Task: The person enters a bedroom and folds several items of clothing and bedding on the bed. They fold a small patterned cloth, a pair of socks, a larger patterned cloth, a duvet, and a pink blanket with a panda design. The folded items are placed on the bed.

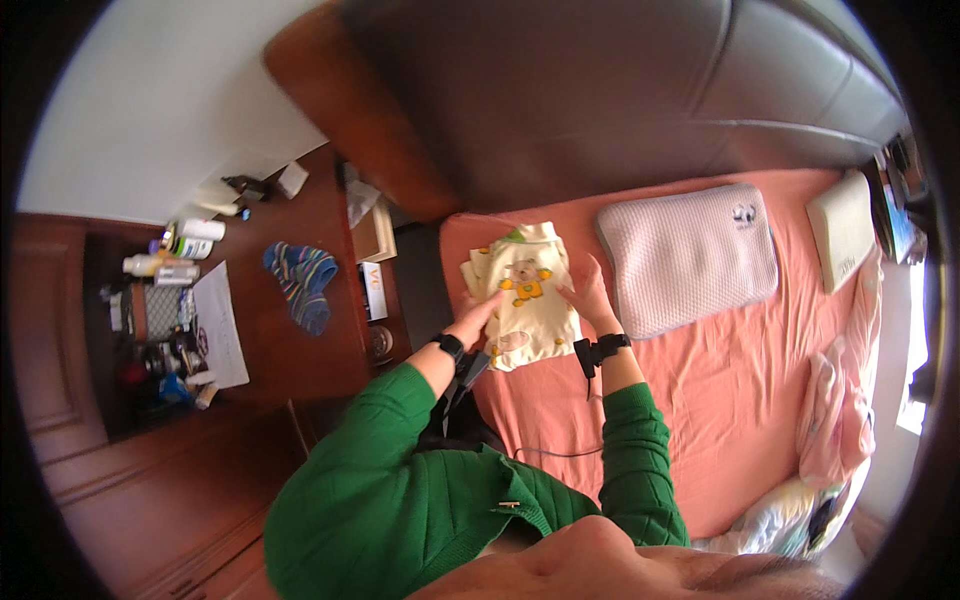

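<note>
A folded pale yellow child's garment (525, 300), printed with a cartoon bear in orange clothes, lies on the pink bed sheet (697, 390). More pale yellow cloth (476, 266) shows beneath its left side. My left hand (476, 319) rests at the garment's left edge with the thumb on the fabric; whether its fingers grip the cloth is unclear. At the right edge is my right hand (590, 292), fingers spread, thumb touching the print. Both wrists wear black straps with dark devices.
A textured pink pillow (690, 259) lies right of the garment, below the padded headboard (585, 97). A cream pillow (844, 232) and bunched bedding (836, 420) lie farther right. At left, striped socks (301, 281), a paper sheet (223, 326) and several bottles (187, 244) occupy a wooden cabinet top (300, 367).
</note>
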Tool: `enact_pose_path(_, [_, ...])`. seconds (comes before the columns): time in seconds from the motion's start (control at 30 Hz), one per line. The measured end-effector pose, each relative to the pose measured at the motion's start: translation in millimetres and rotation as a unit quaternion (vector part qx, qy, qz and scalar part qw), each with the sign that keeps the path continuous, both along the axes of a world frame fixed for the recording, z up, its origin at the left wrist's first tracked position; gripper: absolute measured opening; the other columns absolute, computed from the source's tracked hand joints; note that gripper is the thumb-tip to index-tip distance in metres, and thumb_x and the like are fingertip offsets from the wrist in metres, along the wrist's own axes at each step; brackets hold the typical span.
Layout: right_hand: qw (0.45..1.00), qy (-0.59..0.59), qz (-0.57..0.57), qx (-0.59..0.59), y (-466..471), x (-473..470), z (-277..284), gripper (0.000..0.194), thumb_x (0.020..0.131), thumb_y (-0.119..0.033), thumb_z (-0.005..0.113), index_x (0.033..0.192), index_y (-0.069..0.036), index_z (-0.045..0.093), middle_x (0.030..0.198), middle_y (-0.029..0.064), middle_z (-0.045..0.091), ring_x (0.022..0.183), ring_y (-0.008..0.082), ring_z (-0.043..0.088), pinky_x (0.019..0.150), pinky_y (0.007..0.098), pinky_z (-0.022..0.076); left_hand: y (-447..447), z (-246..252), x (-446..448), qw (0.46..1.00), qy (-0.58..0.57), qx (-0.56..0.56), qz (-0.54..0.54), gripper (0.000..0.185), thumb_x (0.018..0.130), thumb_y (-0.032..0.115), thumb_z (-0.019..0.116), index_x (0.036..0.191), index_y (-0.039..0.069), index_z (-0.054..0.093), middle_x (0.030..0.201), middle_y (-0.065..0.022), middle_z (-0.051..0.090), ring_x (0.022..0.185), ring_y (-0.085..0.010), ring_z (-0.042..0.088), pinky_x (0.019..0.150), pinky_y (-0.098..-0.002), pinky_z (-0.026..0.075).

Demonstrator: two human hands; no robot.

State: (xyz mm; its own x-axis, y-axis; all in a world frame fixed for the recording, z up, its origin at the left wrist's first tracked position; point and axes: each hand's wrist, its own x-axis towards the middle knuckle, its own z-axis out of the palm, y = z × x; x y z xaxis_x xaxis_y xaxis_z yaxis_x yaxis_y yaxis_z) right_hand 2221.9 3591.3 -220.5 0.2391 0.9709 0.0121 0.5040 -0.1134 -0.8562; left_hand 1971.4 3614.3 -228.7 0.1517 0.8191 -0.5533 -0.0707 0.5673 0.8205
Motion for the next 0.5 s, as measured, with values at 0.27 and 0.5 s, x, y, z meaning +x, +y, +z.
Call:
enact_pose_path(0.27, [0.978, 0.185, 0.040, -0.087, -8.3, -21.7, 16.5, 0.041, 0.079, -0.002, 0.051, 0.119, 0.001, 0.048, 0.100, 0.0114, 0.060, 0.085, 0.0152, 0.060, 0.072, 0.0272, 0.0492, -21.8, -3.0, 13.2, 0.968, 0.115, 0.216, -0.063, 0.081, 0.068, 0.007, 0.066, 0.134, 0.000, 0.019, 0.120, -0.0200, 0.046, 0.109, -0.0296, 0.050, 0.092, -0.0365, 0.042])
enact_pose_path(0.5, [0.989, 0.023, -0.100, -0.109, 5.1, 27.4, 58.7, 0.054, 0.080, -0.006, 0.059, 0.129, -0.001, 0.038, 0.098, 0.0126, 0.059, 0.090, 0.0189, 0.057, 0.077, 0.0299, 0.0467, -10.9, 51.8, 26.1, 0.970, 0.047, 0.230, -0.071, 0.089, 0.070, 0.013, 0.069, 0.137, -0.004, 0.013, 0.131, -0.0266, 0.036, 0.121, -0.0329, 0.041, 0.098, -0.0353, 0.037])
